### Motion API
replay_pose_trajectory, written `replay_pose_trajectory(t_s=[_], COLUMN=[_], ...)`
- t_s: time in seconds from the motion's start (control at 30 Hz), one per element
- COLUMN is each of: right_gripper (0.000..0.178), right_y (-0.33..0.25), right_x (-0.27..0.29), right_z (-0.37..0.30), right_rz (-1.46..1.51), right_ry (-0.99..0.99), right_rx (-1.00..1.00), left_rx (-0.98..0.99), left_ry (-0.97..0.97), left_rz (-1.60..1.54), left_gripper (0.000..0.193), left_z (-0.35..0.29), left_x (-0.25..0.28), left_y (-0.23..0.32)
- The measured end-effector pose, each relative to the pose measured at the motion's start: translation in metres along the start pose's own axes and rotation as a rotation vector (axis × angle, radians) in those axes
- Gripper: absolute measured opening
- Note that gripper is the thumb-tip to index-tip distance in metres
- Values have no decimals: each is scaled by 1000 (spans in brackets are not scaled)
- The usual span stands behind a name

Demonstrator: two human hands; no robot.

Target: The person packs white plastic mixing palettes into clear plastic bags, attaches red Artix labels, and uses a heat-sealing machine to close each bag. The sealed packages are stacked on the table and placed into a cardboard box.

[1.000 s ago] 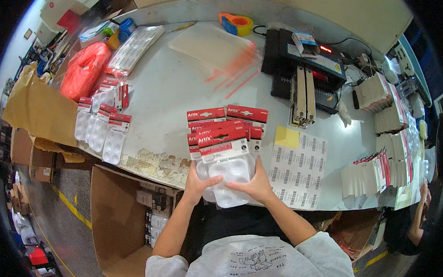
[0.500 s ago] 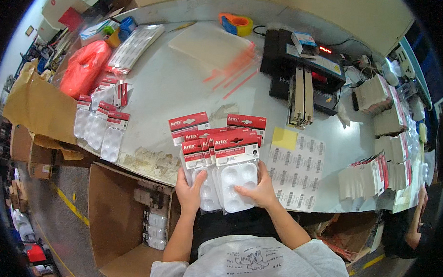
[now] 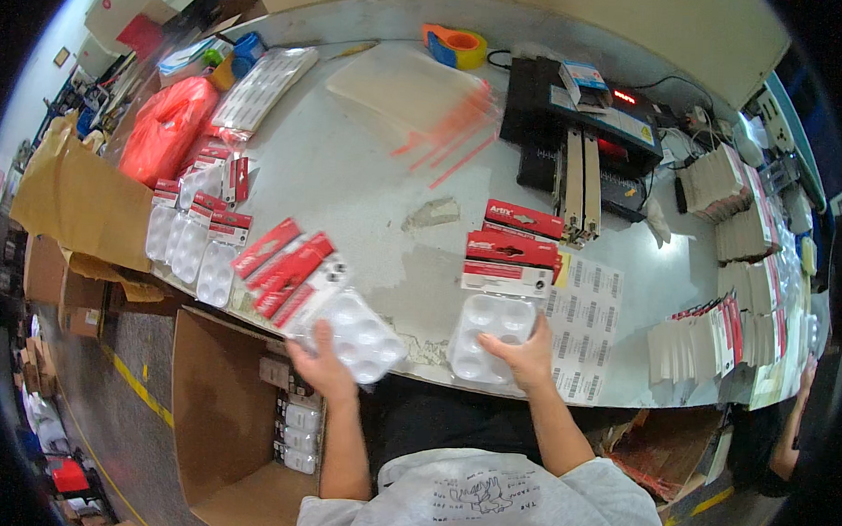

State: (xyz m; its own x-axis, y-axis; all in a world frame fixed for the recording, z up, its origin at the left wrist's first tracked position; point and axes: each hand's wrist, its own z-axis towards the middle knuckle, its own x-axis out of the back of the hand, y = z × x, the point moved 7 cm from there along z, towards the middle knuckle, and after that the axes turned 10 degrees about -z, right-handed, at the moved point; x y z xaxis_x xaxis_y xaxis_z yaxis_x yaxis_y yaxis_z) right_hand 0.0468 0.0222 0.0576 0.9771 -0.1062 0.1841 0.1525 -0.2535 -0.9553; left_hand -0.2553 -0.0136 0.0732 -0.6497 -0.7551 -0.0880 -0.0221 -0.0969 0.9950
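In the head view, your left hand [image 3: 327,366] had its fingers clamped on a tilted fan of packaged palettes [image 3: 358,328]. Well to its right, your right hand [image 3: 526,358] had its fingers clamped on a second bunch [image 3: 491,328], held straighter, just beside the label sheet [image 3: 588,301]. The split into two bunches looked done; their red header cards were not squared up, and you could not tell whether either bunch rested on the tabletop [image 3: 349,196]. Left of the left fingers lay a loose pile of packs [image 3: 217,273]. Far beyond both hands' fingers, clear sleeves [image 3: 399,86] lay flat, seemingly unfilled.
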Motion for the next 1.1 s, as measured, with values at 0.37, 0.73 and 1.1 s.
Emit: replay_pose_trajectory(t_s=[0.37, 0.73, 1.1], right_gripper=[110, 130, 75], right_y=[-22, -35, 41], right_x=[-48, -63, -86], right_z=[-13, 8, 32], right_rz=[89, -17, -224], right_ry=[-426, -698, -835], right_rx=[229, 486, 371], left_rx=[293, -299, -170], left_ry=[-639, -1179, -1201], left_rz=[-302, -234, -303], left_gripper=[43, 158, 144], left_z=[-53, -39, -30], left_x=[-56, -91, -100], left_y=[-67, 31, -70])
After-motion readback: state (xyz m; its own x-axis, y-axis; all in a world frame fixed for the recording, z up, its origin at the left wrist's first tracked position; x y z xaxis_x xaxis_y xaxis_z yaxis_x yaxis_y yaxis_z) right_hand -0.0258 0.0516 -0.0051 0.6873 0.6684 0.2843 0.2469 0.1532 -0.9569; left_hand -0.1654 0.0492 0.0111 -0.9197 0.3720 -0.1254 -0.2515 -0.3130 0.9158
